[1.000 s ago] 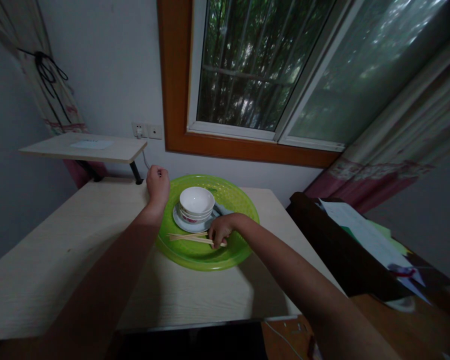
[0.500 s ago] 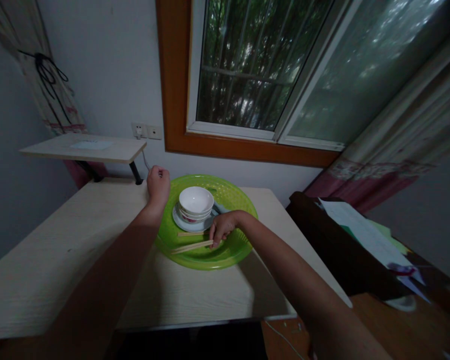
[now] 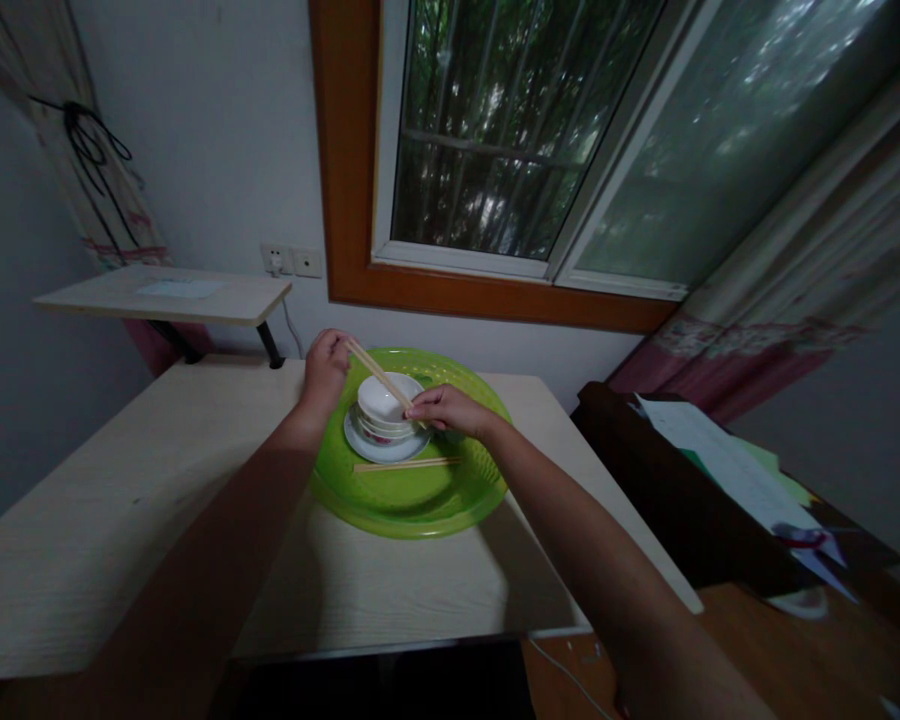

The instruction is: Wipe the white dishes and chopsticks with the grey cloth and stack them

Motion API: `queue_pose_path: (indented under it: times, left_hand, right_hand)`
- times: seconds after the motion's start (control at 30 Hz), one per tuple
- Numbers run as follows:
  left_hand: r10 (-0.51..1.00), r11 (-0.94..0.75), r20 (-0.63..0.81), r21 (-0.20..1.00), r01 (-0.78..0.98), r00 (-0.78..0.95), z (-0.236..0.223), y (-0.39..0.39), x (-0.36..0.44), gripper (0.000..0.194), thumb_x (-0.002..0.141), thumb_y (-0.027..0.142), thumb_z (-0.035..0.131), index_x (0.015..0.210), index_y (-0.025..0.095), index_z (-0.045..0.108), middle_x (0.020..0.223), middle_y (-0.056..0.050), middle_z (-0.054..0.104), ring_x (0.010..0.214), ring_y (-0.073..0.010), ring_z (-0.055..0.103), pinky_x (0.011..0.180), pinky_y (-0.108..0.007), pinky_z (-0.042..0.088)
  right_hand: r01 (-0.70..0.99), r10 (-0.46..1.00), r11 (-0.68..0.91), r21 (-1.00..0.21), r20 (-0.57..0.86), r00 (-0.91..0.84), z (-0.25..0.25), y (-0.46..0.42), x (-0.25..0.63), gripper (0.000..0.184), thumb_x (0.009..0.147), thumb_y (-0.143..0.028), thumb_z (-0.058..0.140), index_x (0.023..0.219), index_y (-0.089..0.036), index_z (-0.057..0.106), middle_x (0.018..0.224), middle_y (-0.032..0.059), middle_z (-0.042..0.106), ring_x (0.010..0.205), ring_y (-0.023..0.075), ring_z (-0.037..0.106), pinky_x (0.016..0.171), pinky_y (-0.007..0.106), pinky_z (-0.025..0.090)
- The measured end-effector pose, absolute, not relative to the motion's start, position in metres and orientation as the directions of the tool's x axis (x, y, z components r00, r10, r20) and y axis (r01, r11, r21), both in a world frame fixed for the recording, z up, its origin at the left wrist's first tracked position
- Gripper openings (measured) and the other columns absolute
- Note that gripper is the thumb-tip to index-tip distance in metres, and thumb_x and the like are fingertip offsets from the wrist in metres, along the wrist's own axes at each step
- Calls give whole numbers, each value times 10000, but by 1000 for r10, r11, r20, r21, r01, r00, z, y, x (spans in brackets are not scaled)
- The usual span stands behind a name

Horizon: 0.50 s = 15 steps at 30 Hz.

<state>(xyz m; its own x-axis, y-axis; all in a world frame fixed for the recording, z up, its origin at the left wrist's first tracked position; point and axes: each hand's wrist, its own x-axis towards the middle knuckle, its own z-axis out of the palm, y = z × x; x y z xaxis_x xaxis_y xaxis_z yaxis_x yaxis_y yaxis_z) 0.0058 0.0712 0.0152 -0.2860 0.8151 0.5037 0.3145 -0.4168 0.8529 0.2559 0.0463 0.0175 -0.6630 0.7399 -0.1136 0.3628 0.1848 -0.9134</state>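
Note:
A pair of chopsticks slants over the white bowls, with my right hand closed on its lower right end. My left hand is at the upper left end, fingers closed around the tips. Below, a stack of white bowls sits on a white plate inside a green basin. More chopsticks lie in the basin in front of the plate. A greyish item right of the bowls is mostly hidden behind my right hand.
The basin stands on a pale wooden table under a window. A raised shelf on black legs is at the back left. Papers lie on a dark piece of furniture to the right.
My right hand has lifted the chopsticks from low in the basin up over the bowls. Their far end has come to my left hand, which has shifted slightly right.

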Motion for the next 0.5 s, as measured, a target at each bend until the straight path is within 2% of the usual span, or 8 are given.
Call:
queue_pose_path:
  times: [0.07, 0.2, 0.3, 0.37, 0.43, 0.5]
  left_hand:
    - [814, -483, 538, 836, 260, -218, 18, 66, 11, 280, 911, 322, 434, 827, 205, 673, 828, -50, 616, 697, -160, 556, 650, -296, 471]
    - [859, -488, 503, 861, 142, -95, 20, 61, 16, 452, 976, 433, 360, 952, 182, 735, 817, -75, 649, 641, -153, 550, 640, -306, 486]
    - [860, -506, 511, 845, 172, 16, 20, 61, 18, 404, 927, 487, 497, 982, 179, 751, 905, -88, 689, 669, -160, 590, 658, -317, 503]
    - [850, -526, 516, 821, 222, 107, 19, 60, 20, 337, 854, 474, 625, 957, 186, 768, 1011, -99, 709, 804, -195, 647, 737, -331, 521]
    - [857, -511, 470, 826, 239, 208, 18, 58, 22, 317, 800, 463, 698, 942, 192, 781, 1072, -105, 725, 938, -237, 669, 823, -350, 522]
    - [877, -453, 390, 866, 212, 281, 17, 57, 23, 335, 779, 479, 718, 934, 190, 783, 1063, -110, 744, 970, -263, 680, 842, -369, 524]
  right_hand:
    - [322, 821, 196, -926, -24, -570, 20, 47, 255, 522, 731, -617, 697, 917, -130, 719, 535, -62, 418, 506, 80, 313, 494, 231, 214]
    - [331, 896, 222, -917, 59, -439, 17, 52, 254, 556, 761, -662, 627, 919, -134, 698, 556, -59, 377, 535, 94, 306, 509, 237, 226]
    - [378, 898, 253, -890, 71, -434, 13, 54, 255, 568, 747, -684, 629, 881, -137, 702, 616, -31, 446, 590, 106, 365, 544, 235, 280]
    - [415, 882, 274, -867, 54, -468, 10, 54, 255, 571, 731, -696, 641, 854, -142, 707, 657, -16, 488, 622, 114, 397, 567, 237, 306]
    - [448, 862, 292, -845, 29, -507, 9, 53, 255, 562, 730, -699, 646, 830, -149, 708, 656, -17, 486, 620, 114, 398, 569, 238, 307]
    - [462, 844, 313, -830, 21, -535, 9, 52, 254, 551, 745, -695, 641, 828, -154, 708, 649, -21, 479, 611, 114, 398, 566, 237, 304]
